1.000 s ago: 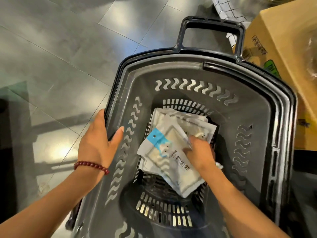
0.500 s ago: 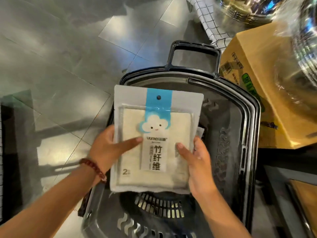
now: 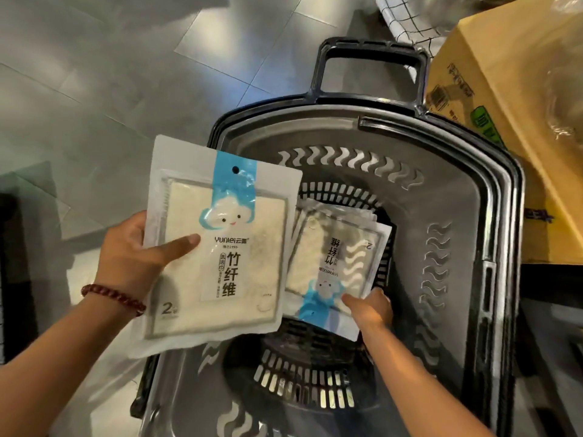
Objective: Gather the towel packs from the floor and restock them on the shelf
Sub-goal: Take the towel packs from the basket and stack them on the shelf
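Observation:
A grey plastic shopping basket (image 3: 467, 190) stands on the tiled floor below me. My left hand (image 3: 135, 257) holds one towel pack (image 3: 220, 247) upright over the basket's left rim, thumb across its front; the pack is white with a blue strip and a cloud face. Several more towel packs (image 3: 334, 260) lie stacked in the bottom of the basket, printed side up and turned upside down to me. My right hand (image 3: 369, 309) reaches into the basket and grips the near edge of that stack.
A brown cardboard box (image 3: 504, 89) sits against the basket's right side. A black-and-white checked cloth (image 3: 407, 17) hangs at the top. The basket's black handle (image 3: 372, 55) sticks up at the far end. Grey floor tiles (image 3: 110, 74) spread to the left.
The pack held in both hands has moved left and now stays in my left hand alone. My right hand let go and dropped into the basket onto the stacked packs.

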`<state>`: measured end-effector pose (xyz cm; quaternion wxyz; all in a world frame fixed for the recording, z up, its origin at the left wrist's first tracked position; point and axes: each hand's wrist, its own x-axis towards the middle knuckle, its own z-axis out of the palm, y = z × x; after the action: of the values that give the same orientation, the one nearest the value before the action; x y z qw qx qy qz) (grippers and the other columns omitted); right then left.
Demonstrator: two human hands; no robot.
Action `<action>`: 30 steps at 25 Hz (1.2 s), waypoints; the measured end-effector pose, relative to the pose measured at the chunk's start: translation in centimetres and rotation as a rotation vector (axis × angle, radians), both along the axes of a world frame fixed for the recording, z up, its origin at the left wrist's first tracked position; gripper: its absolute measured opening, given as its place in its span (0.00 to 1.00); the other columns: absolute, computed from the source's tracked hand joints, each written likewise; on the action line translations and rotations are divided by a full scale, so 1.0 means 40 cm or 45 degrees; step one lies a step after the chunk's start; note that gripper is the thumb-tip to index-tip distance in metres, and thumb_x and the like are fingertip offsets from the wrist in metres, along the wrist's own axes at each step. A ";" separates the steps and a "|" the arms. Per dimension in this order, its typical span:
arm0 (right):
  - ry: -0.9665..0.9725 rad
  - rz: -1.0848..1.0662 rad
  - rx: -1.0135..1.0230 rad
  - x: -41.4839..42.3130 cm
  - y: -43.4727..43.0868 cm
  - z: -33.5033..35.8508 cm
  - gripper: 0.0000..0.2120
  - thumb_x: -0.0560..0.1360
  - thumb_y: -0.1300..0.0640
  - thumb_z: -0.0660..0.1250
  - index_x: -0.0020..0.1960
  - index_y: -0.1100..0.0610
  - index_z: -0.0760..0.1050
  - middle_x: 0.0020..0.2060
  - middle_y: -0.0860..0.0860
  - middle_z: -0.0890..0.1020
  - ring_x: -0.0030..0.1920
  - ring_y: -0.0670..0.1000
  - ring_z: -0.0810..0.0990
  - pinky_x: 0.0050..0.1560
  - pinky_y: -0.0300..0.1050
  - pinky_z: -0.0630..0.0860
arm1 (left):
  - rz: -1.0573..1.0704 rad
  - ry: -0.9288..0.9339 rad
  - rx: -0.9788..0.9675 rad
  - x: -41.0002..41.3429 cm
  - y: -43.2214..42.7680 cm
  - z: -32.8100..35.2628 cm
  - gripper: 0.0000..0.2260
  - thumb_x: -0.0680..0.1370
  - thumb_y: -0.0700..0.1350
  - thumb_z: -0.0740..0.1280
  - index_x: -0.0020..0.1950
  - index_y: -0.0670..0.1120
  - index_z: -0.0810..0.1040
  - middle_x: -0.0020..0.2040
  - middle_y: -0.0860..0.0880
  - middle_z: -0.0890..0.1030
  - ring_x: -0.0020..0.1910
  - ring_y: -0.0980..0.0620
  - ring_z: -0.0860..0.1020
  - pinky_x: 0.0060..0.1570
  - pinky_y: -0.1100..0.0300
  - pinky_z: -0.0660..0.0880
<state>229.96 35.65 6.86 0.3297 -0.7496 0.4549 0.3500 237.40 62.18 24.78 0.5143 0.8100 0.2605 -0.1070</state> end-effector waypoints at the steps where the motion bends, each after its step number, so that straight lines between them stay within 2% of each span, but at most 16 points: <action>1: 0.016 0.022 0.006 0.001 0.004 -0.019 0.33 0.67 0.47 0.74 0.64 0.65 0.69 0.62 0.61 0.74 0.61 0.62 0.74 0.57 0.54 0.75 | 0.024 -0.018 -0.022 -0.002 0.004 -0.009 0.13 0.63 0.37 0.74 0.42 0.49 0.78 0.33 0.60 0.83 0.31 0.61 0.81 0.28 0.69 0.76; 4: -0.020 -0.053 -0.101 0.012 0.017 -0.047 0.32 0.68 0.52 0.75 0.64 0.64 0.66 0.62 0.62 0.74 0.62 0.63 0.73 0.56 0.55 0.73 | 0.082 -0.057 -0.075 -0.001 0.012 -0.025 0.13 0.65 0.35 0.73 0.42 0.50 0.77 0.33 0.61 0.83 0.31 0.61 0.81 0.27 0.69 0.76; 7: -0.197 -0.077 -0.185 0.008 0.027 -0.041 0.18 0.71 0.61 0.70 0.59 0.62 0.69 0.57 0.61 0.77 0.56 0.62 0.77 0.53 0.55 0.76 | 0.081 -0.073 -0.094 -0.002 0.012 -0.031 0.13 0.67 0.33 0.72 0.42 0.50 0.77 0.33 0.61 0.83 0.31 0.62 0.81 0.27 0.69 0.75; 9: -0.344 0.022 -0.147 -0.004 0.028 -0.018 0.11 0.73 0.67 0.61 0.56 0.61 0.70 0.51 0.61 0.78 0.48 0.60 0.77 0.45 0.49 0.75 | 0.099 -0.077 -0.120 -0.004 0.008 -0.026 0.13 0.67 0.33 0.72 0.42 0.50 0.76 0.33 0.61 0.83 0.31 0.62 0.81 0.27 0.69 0.75; 10: -0.388 0.098 -0.135 -0.006 0.023 -0.004 0.13 0.73 0.69 0.58 0.56 0.60 0.69 0.48 0.61 0.78 0.45 0.60 0.77 0.40 0.47 0.72 | 0.104 -0.073 -0.137 -0.004 0.006 -0.023 0.13 0.68 0.33 0.71 0.42 0.50 0.76 0.32 0.61 0.83 0.31 0.62 0.81 0.26 0.69 0.75; 12: -0.439 0.392 -0.207 -0.005 0.003 0.032 0.20 0.71 0.71 0.56 0.60 0.56 0.69 0.44 0.60 0.80 0.43 0.61 0.78 0.36 0.45 0.69 | 0.107 -0.054 -0.169 -0.005 0.006 -0.019 0.13 0.68 0.33 0.71 0.42 0.50 0.75 0.32 0.61 0.83 0.31 0.62 0.81 0.26 0.68 0.75; 13: -0.429 0.644 -0.274 -0.001 -0.005 0.048 0.23 0.71 0.71 0.57 0.62 0.54 0.69 0.45 0.58 0.80 0.45 0.61 0.79 0.37 0.46 0.69 | 0.106 -0.041 -0.183 -0.004 0.006 -0.018 0.13 0.68 0.33 0.71 0.43 0.50 0.76 0.33 0.60 0.83 0.31 0.61 0.81 0.26 0.68 0.76; 16: -0.474 1.252 -0.383 0.030 0.013 0.085 0.19 0.69 0.67 0.64 0.57 0.53 0.76 0.46 0.54 0.81 0.51 0.58 0.78 0.46 0.47 0.69 | 0.111 -0.027 -0.206 -0.003 0.007 -0.016 0.13 0.67 0.34 0.71 0.43 0.50 0.76 0.34 0.59 0.83 0.32 0.60 0.82 0.27 0.67 0.76; 18: -0.701 1.495 -0.529 0.053 0.049 0.079 0.13 0.58 0.62 0.76 0.42 0.53 0.82 0.34 0.53 0.80 0.41 0.56 0.79 0.45 0.46 0.67 | 0.114 -0.036 -0.220 -0.003 0.007 -0.019 0.13 0.67 0.34 0.71 0.43 0.50 0.76 0.34 0.59 0.84 0.32 0.60 0.82 0.27 0.67 0.76; 19: -0.895 1.545 -0.579 0.066 0.070 0.069 0.12 0.54 0.60 0.78 0.36 0.54 0.81 0.30 0.52 0.78 0.37 0.55 0.78 0.44 0.46 0.65 | 0.119 -0.042 -0.224 -0.003 0.007 -0.021 0.13 0.67 0.34 0.71 0.43 0.50 0.76 0.35 0.59 0.84 0.32 0.60 0.82 0.27 0.67 0.76; 21: -1.256 1.602 -0.622 0.089 0.102 0.039 0.05 0.59 0.60 0.74 0.35 0.55 0.81 0.34 0.53 0.80 0.41 0.56 0.75 0.53 0.49 0.66 | 0.128 -0.044 -0.244 -0.003 0.007 -0.023 0.13 0.67 0.34 0.71 0.44 0.50 0.76 0.35 0.59 0.84 0.33 0.60 0.82 0.27 0.67 0.76; 22: -1.341 1.571 -0.625 0.096 0.116 0.028 0.06 0.64 0.61 0.70 0.41 0.56 0.82 0.42 0.55 0.81 0.48 0.57 0.74 0.60 0.53 0.66 | 0.129 -0.044 -0.250 -0.003 0.007 -0.023 0.13 0.67 0.34 0.71 0.44 0.50 0.76 0.35 0.58 0.84 0.33 0.59 0.82 0.27 0.67 0.76; 23: -1.328 1.503 -0.635 0.096 0.127 0.029 0.13 0.66 0.63 0.68 0.50 0.57 0.80 0.51 0.57 0.80 0.56 0.58 0.72 0.66 0.56 0.65 | 0.126 -0.048 -0.252 -0.003 0.009 -0.024 0.13 0.67 0.33 0.71 0.44 0.50 0.77 0.35 0.58 0.84 0.33 0.59 0.82 0.27 0.67 0.76; 25: -1.130 1.198 -0.625 0.069 0.132 0.021 0.28 0.63 0.69 0.72 0.62 0.57 0.73 0.60 0.60 0.75 0.62 0.60 0.70 0.64 0.56 0.69 | 0.118 -0.072 -0.260 -0.005 0.011 -0.026 0.13 0.68 0.32 0.70 0.44 0.49 0.77 0.36 0.57 0.84 0.34 0.58 0.83 0.29 0.66 0.77; 27: -0.833 0.730 -0.552 0.012 0.116 0.016 0.30 0.64 0.67 0.74 0.65 0.59 0.69 0.61 0.60 0.72 0.61 0.59 0.69 0.58 0.52 0.73 | 0.118 -0.087 -0.245 -0.007 0.010 -0.027 0.13 0.68 0.32 0.70 0.44 0.49 0.77 0.36 0.57 0.84 0.34 0.58 0.83 0.29 0.66 0.77; 30: -0.166 0.049 -0.253 -0.070 0.086 -0.011 0.36 0.68 0.53 0.74 0.68 0.63 0.60 0.65 0.65 0.66 0.64 0.64 0.65 0.58 0.56 0.72 | 0.147 -0.088 -0.238 -0.009 0.005 -0.025 0.12 0.67 0.33 0.71 0.43 0.49 0.77 0.34 0.58 0.84 0.32 0.59 0.82 0.28 0.67 0.77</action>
<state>227.18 39.09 6.42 0.2758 -0.8084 0.4503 0.2601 237.06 62.36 23.77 0.6017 0.7455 0.2775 -0.0730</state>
